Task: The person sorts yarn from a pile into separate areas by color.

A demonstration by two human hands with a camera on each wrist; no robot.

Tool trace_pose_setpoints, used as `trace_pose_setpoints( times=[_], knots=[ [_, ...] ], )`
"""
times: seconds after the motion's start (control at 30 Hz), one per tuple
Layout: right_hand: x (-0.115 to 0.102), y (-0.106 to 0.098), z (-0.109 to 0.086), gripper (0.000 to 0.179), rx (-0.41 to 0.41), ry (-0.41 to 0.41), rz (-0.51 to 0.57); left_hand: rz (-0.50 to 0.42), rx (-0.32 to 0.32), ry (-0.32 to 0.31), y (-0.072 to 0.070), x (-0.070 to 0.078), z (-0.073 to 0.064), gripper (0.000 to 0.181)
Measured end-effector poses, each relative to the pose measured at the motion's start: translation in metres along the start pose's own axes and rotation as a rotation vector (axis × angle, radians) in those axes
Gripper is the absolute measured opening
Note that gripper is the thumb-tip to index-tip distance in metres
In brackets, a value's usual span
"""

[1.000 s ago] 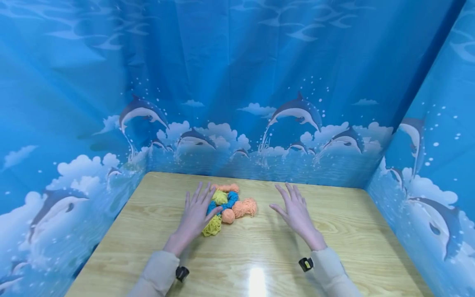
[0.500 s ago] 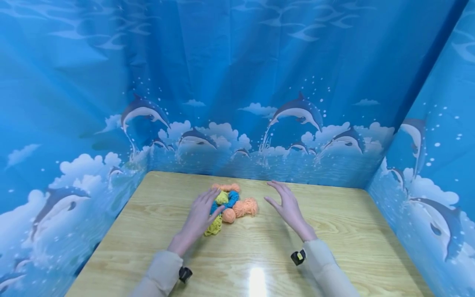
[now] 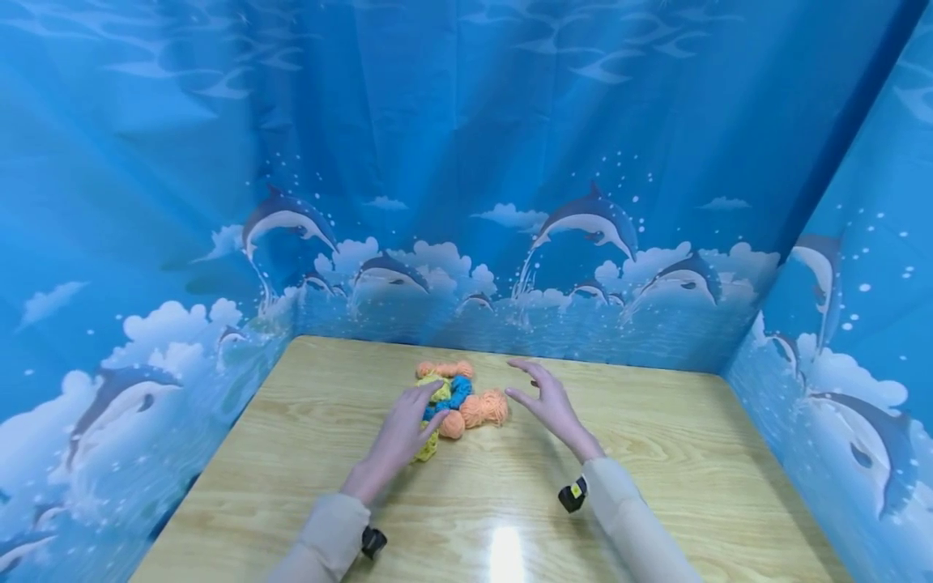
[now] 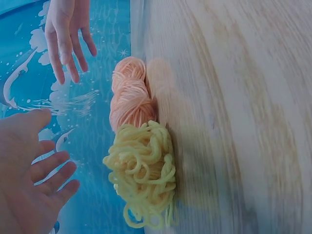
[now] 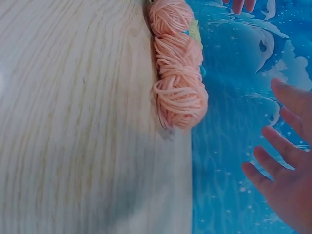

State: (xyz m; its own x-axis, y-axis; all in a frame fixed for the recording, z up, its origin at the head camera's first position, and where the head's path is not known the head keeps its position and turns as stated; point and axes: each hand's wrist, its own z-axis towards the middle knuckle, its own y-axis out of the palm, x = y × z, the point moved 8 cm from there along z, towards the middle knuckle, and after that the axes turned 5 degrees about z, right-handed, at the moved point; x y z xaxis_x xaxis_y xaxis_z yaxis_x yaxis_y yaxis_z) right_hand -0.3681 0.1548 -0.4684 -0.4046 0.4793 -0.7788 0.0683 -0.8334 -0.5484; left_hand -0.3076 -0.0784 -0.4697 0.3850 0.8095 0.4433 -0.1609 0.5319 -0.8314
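Observation:
A cluster of yarn lies on the wooden table, left of its middle. Within it are a peach skein [image 3: 484, 409], a round peach ball [image 3: 452, 425], a smaller peach skein [image 3: 445, 370], blue yarn [image 3: 459, 390] and loose yellow yarn [image 4: 141, 170]. My left hand [image 3: 402, 427] hovers over the cluster's left side and hides part of the yellow and blue yarn; the left wrist view shows its relaxed fingers apart from the yarn. To the right of the peach skein, my right hand [image 3: 550, 398] is held in the air, fingers loosely bent, holding nothing.
The light wooden table [image 3: 656, 453] reaches to a blue dolphin-print curtain [image 3: 466, 162] at the back and sides. Small black devices are worn at the left wrist [image 3: 373, 542] and the right wrist [image 3: 572, 494]. A bright reflection lies near the front.
Both hands have moved inward: the left to the right, further over the yarn, the right to the left toward the peach skein. Their spread fingers have bent more. The yarn has stayed in place.

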Motion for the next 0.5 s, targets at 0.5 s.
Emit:
trace_pose_setpoints(
  times=[0.5],
  knots=[
    [0.024, 0.034, 0.01, 0.057, -0.183, 0.096, 0.243, -0.045, -0.009, 0.036, 0.016, 0.005, 0.006, 0.042]
  ],
)
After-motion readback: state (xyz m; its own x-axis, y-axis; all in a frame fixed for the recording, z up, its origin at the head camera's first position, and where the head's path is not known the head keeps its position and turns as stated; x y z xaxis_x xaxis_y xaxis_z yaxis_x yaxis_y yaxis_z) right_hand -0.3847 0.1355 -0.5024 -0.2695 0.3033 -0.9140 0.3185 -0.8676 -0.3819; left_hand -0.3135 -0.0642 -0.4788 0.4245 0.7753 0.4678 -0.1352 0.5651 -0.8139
